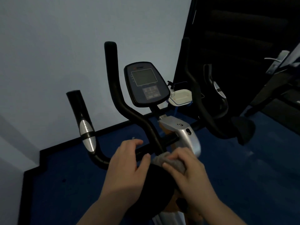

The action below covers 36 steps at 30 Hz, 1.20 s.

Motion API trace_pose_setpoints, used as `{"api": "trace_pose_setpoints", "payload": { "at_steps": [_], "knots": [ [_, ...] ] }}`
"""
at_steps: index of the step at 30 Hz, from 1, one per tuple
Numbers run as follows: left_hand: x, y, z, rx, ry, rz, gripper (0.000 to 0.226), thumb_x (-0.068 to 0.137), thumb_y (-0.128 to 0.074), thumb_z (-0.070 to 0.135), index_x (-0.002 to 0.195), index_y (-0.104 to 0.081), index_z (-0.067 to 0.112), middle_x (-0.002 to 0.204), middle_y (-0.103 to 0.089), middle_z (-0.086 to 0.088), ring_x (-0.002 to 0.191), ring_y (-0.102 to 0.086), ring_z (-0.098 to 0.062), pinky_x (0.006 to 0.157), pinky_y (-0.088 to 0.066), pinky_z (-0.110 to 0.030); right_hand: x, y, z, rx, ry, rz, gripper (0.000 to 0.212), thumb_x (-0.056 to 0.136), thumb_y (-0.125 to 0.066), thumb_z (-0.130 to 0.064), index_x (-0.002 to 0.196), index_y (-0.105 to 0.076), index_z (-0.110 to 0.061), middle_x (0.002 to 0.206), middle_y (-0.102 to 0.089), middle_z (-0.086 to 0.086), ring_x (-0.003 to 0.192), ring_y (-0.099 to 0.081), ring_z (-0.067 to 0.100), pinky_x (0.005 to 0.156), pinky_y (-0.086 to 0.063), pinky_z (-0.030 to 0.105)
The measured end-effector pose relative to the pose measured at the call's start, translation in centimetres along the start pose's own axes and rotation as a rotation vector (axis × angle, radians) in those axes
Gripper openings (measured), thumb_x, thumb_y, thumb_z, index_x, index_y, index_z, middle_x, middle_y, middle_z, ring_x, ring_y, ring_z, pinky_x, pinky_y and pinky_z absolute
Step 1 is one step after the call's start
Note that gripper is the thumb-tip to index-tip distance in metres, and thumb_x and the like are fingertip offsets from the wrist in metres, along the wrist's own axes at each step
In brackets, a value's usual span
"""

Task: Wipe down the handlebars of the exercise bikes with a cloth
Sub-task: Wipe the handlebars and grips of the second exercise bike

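1. Grey cloth lies bunched against the black handlebars at their centre junction, just below the silver stem housing.
2. The right hand presses the cloth down, fingers curled closed over it.
3. The left hand rests on the crossbar beside it, fingers loosely spread, gripping nothing.
4. The console stands above, screen dark.

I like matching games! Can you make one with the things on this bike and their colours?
Things:
1. cloth
2. handlebar
3. floor
4. wall

Colours:
A. blue
B. black
C. pale bluish white
D. grey

Pairs: 1-D, 2-B, 3-A, 4-C. The right hand holds the cloth.
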<state>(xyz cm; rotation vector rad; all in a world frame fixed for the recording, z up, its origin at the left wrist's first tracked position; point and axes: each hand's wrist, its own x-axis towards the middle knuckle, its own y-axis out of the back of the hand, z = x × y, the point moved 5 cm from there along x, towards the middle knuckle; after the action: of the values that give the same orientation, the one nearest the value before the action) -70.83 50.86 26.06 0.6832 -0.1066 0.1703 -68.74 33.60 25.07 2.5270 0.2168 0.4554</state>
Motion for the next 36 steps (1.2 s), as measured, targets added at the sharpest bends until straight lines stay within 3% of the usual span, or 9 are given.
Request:
{"api": "trace_pose_setpoints", "payload": {
  "at_steps": [2, 5, 8, 13, 21, 27, 33, 36],
  "knots": [
    [0.1, 0.1, 0.2, 0.036, 0.016, -0.011, 0.040, 0.089, -0.049, 0.043, 0.128, -0.044, 0.033, 0.119, -0.047, 0.020, 0.113, -0.044, 0.001, 0.099, -0.041, -0.029, 1.2, -0.4, -0.5, -0.029, 0.011, 0.015, 0.017, 0.082, -0.070, -0.026, 0.077, -0.054, -0.029, 0.086, -0.052, -0.013, 0.084, -0.055, 0.003, 0.067, -0.041, 0.010],
    [0.0, 0.0, 0.2, 0.032, 0.062, -0.009, 0.039, 0.088, -0.046, 0.044, 0.126, -0.046, 0.035, 0.115, -0.049, 0.022, 0.110, -0.045, 0.002, 0.091, -0.038, -0.022, 4.6, -1.4, -2.1, -0.061, 0.054, 0.109, 0.015, 0.083, -0.069, -0.023, 0.079, -0.054, -0.021, 0.089, -0.048, -0.010, 0.081, -0.050, 0.000, 0.068, -0.039, 0.008],
    [-0.1, -0.1, 0.2, 0.032, 0.083, -0.009, 0.033, 0.089, -0.048, 0.040, 0.121, -0.046, 0.040, 0.113, -0.049, 0.024, 0.107, -0.045, 0.005, 0.084, -0.035, -0.016, 5.4, -1.6, -2.0, 0.032, 0.161, 0.084, 0.009, 0.083, -0.070, -0.013, 0.083, -0.060, -0.012, 0.093, -0.048, -0.007, 0.083, -0.051, -0.002, 0.071, -0.039, 0.006],
    [-0.3, 0.2, 0.1, 0.012, 0.117, 0.021, 0.030, 0.092, -0.052, 0.032, 0.121, -0.051, 0.038, 0.114, -0.051, 0.026, 0.110, -0.046, 0.005, 0.092, -0.036, -0.021, 1.8, -0.3, 0.6, 0.119, 0.241, 0.013, 0.017, 0.081, -0.071, -0.016, 0.082, -0.058, -0.026, 0.092, -0.049, -0.017, 0.089, -0.054, 0.000, 0.073, -0.041, 0.007],
    [-0.3, 0.1, -0.2, -0.019, 0.150, 0.037, 0.023, 0.090, -0.055, 0.031, 0.113, -0.057, 0.036, 0.106, -0.056, 0.021, 0.100, -0.052, 0.003, 0.087, -0.043, -0.023, 11.0, -3.0, -3.3, 0.064, 0.254, 0.044, 0.009, 0.086, -0.066, -0.016, 0.089, -0.058, -0.012, 0.097, -0.046, -0.003, 0.081, -0.050, 0.004, 0.071, -0.041, 0.010],
    [-0.5, 0.1, -0.1, -0.026, 0.144, 0.048, 0.019, 0.090, -0.055, 0.032, 0.108, -0.057, 0.039, 0.103, -0.057, 0.022, 0.098, -0.053, 0.004, 0.084, -0.043, -0.020, 4.5, -1.2, 0.6, 0.138, 0.234, 0.010, 0.017, 0.086, -0.067, -0.022, 0.083, -0.053, -0.031, 0.095, -0.047, -0.018, 0.089, -0.052, -0.004, 0.072, -0.038, 0.005],
    [-0.6, 0.4, -0.1, 0.081, 0.139, 0.130, 0.018, 0.090, -0.053, 0.032, 0.108, -0.056, 0.036, 0.102, -0.056, 0.022, 0.095, -0.051, 0.006, 0.077, -0.038, -0.013, 12.8, -4.0, -3.7, 0.089, 0.255, -0.063, 0.012, 0.086, -0.066, -0.020, 0.085, -0.055, -0.017, 0.095, -0.046, -0.006, 0.080, -0.049, 0.001, 0.067, -0.041, 0.013],
    [-0.9, 0.9, 0.2, 0.172, 0.124, 0.211, 0.021, 0.090, -0.052, 0.031, 0.110, -0.058, 0.031, 0.103, -0.055, 0.019, 0.098, -0.049, 0.002, 0.082, -0.038, -0.019, 15.3, -4.8, -5.2, 0.095, 0.316, -0.144, 0.011, 0.087, -0.066, -0.019, 0.087, -0.057, -0.014, 0.092, -0.049, -0.001, 0.075, -0.048, 0.000, 0.065, -0.037, 0.010]
  ]
}}
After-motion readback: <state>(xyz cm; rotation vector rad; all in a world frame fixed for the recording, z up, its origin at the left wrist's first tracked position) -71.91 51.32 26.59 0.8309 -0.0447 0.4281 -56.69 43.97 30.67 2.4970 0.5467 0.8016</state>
